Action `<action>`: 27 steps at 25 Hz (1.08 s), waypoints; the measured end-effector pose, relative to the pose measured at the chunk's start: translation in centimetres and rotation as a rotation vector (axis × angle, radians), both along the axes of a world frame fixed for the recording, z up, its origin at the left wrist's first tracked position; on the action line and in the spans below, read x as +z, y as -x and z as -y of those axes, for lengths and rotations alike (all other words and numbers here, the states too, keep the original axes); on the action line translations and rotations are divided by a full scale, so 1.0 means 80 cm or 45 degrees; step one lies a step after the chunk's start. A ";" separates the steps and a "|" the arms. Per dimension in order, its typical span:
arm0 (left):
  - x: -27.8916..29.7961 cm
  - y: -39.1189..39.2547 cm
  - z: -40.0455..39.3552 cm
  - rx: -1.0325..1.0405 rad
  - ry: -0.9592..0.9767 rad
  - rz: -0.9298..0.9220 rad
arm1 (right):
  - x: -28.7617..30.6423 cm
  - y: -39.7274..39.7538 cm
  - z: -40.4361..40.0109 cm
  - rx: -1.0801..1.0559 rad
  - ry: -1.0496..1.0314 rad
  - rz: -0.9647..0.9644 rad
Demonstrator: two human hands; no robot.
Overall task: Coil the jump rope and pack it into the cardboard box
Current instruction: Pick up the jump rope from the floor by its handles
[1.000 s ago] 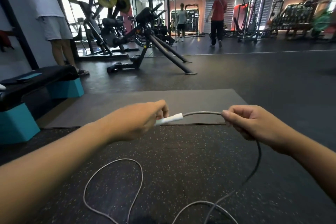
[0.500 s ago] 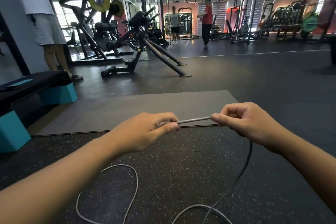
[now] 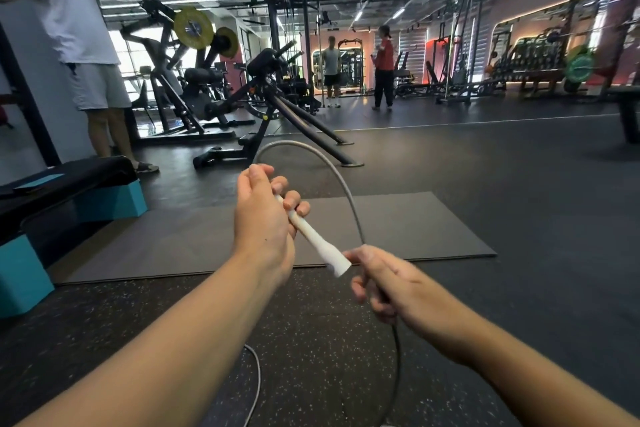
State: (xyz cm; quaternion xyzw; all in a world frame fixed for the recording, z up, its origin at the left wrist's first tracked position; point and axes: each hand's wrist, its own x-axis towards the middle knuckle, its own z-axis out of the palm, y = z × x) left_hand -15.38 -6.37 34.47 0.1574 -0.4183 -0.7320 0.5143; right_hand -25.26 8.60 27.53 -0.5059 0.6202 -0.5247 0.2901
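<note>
The left hand is gripping the white handle of the jump rope, fingers curled round its upper part, with the wide butt end pointing down toward the right hand. The right hand is pinching the grey rope just beside that butt end, fingers curled round it. Between the two hands the rope is arching up from the top of the left fist and coming down to the right, forming what looks like the first loop. Below the right hand the rope is trailing down to the speckled floor, where more slack is lying near the bottom edge of the view. The cardboard box is not in view, so packing appears to be well ahead; this is judged to be the start of coiling.

To do this step well, the right hand is probably best off laying the pinched point against the handle so the left thumb can trap it, making each following loop match this one. Letting the rope slide through loose right fingers while reaching for the next length should be taking out twist; forcing it flat is likely to make the coil spring open. The trailing slack could snag underfoot or kink, so feeding it slowly is advisable.
</note>
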 end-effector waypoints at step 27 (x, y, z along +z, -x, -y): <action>0.030 -0.012 0.009 -0.324 1.658 1.372 | 0.051 0.062 -0.026 -0.282 0.110 -0.155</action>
